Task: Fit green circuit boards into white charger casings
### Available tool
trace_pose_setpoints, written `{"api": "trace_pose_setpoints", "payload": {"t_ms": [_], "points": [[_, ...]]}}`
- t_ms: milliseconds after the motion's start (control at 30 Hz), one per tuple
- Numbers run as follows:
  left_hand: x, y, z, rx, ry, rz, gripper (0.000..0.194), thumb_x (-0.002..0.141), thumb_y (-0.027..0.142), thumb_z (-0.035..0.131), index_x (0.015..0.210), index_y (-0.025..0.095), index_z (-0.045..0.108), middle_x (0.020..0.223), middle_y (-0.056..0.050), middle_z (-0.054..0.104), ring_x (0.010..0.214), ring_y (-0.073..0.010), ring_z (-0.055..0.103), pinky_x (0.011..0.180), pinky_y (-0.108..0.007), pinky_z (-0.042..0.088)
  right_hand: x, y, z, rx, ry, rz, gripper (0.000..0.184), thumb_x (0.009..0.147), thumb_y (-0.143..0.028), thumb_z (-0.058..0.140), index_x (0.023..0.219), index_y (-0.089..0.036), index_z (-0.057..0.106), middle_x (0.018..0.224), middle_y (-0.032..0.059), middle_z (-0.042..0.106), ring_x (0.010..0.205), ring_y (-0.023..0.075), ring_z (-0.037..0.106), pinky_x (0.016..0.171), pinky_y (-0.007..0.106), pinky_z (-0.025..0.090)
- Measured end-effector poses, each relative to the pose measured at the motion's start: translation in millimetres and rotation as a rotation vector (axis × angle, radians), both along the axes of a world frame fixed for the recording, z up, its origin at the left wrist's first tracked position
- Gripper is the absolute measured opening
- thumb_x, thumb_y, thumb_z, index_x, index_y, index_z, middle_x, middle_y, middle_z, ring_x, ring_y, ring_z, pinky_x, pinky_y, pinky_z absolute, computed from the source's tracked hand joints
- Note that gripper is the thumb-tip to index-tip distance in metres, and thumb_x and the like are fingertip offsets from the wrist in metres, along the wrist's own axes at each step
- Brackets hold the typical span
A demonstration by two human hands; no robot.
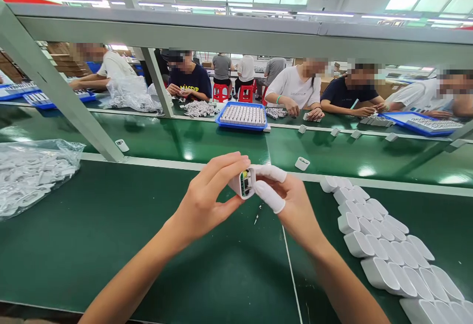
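Note:
My left hand (210, 191) grips a white charger housing (252, 186) between thumb and fingers, above the green bench. Its open end faces right and shows a green circuit board with black and yellow parts inside. White finger cots cover the thumb and forefinger of my right hand (291, 200), which are closed against the housing's open edge. Whether a small part sits between these fingertips I cannot make out. Rows of similar white housings (384, 245) stand on the bench to the right of my right hand.
At the left lies a clear bag of small white parts (33, 176). Beyond the bench runs a green conveyor belt (177, 136) carrying a few white pieces (302, 163). A slanted metal post (70, 87) rises at the left. Several co-workers sit across, near a blue tray (242, 116).

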State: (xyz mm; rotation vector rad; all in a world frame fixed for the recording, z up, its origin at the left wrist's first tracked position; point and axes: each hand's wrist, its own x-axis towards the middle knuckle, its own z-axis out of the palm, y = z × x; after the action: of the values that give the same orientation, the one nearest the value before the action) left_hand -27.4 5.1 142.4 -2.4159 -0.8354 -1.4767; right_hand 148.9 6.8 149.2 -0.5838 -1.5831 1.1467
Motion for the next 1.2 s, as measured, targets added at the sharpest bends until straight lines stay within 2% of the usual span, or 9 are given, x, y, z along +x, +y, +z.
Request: {"api": "trace_pose_setpoints", "payload": {"t_ms": [133,267,467,667,767,867,967,1200], "points": [[1,-1,0.2,-0.010,0.014,0.013,0.047,0.083,0.007,0.063,0.128,0.017,0.050,0.121,-0.013,0.062,0.119,-0.0228,0.059,0.101,-0.038,0.053,5,-3,3.0,0.189,-0.172,-0.185,0.015,0.087,-0.011,0.060,0.095,-0.020,0.070,0.094,-0.0001,0.071,0.086,0.0171,0.066,0.082,0.028,0.053],[5,-5,-0.3,0.055,0.072,0.071,0.048,0.082,0.002,0.059,0.127,0.014,0.050,0.117,-0.013,0.064,0.117,-0.0242,0.059,0.100,-0.039,0.054,3,-5,-1.1,0.395,-0.309,-0.358,0.016,0.085,-0.007,0.055,0.093,-0.016,0.066,0.091,0.0010,0.070,0.080,0.0155,0.064,0.077,0.027,0.050],[9,-13,2.5,0.139,0.137,0.123,0.047,0.083,0.001,0.058,0.127,0.013,0.050,0.113,-0.013,0.066,0.114,-0.0254,0.061,0.095,-0.041,0.056,5,-6,0.5,0.522,-0.354,-0.386,0.013,0.086,-0.007,0.053,0.088,-0.015,0.063,0.086,0.0020,0.068,0.075,0.0145,0.063,0.070,0.025,0.048],[12,-17,3.9,0.164,0.120,0.075,0.043,0.080,-0.002,0.062,0.121,0.007,0.053,0.110,-0.016,0.065,0.112,-0.0262,0.061,0.093,-0.041,0.057,8,-10,3.7,0.557,-0.344,-0.391,0.015,0.087,-0.005,0.052,0.079,-0.016,0.060,0.078,0.0003,0.064,0.069,0.0124,0.060,0.066,0.023,0.047],[12,-16,3.4,0.131,0.095,0.049,0.043,0.082,0.001,0.062,0.123,0.011,0.051,0.112,-0.014,0.065,0.112,-0.0244,0.061,0.093,-0.040,0.058,11,-9,5.9,0.498,-0.325,-0.361,0.017,0.088,-0.007,0.052,0.076,-0.017,0.060,0.077,0.0000,0.065,0.068,0.0135,0.060,0.065,0.025,0.047],[11,-14,2.5,0.100,0.070,0.027,0.044,0.084,0.005,0.063,0.125,0.014,0.050,0.113,-0.012,0.065,0.113,-0.0232,0.061,0.093,-0.039,0.058,17,-7,10.5,0.304,-0.281,-0.168,0.012,0.088,-0.011,0.056,0.082,-0.017,0.064,0.082,0.0006,0.068,0.073,0.0154,0.063,0.069,0.027,0.050],[9,-12,1.2,0.106,0.071,0.008,0.044,0.082,0.004,0.065,0.123,0.012,0.051,0.113,-0.014,0.065,0.114,-0.0244,0.061,0.095,-0.040,0.057,22,-5,14.7,0.148,-0.252,-0.011,0.011,0.087,-0.009,0.060,0.089,-0.017,0.066,0.089,-0.0001,0.069,0.079,0.0142,0.065,0.074,0.024,0.052],[8,-6,-2.7,0.119,0.099,-0.020,0.045,0.084,0.003,0.062,0.127,0.013,0.050,0.116,-0.013,0.064,0.121,-0.0264,0.057,0.099,-0.044,0.057,22,-2,13.7,0.037,-0.241,0.053,0.014,0.086,-0.008,0.064,0.095,-0.018,0.068,0.096,0.0003,0.069,0.087,0.0154,0.066,0.081,0.025,0.055]]}}
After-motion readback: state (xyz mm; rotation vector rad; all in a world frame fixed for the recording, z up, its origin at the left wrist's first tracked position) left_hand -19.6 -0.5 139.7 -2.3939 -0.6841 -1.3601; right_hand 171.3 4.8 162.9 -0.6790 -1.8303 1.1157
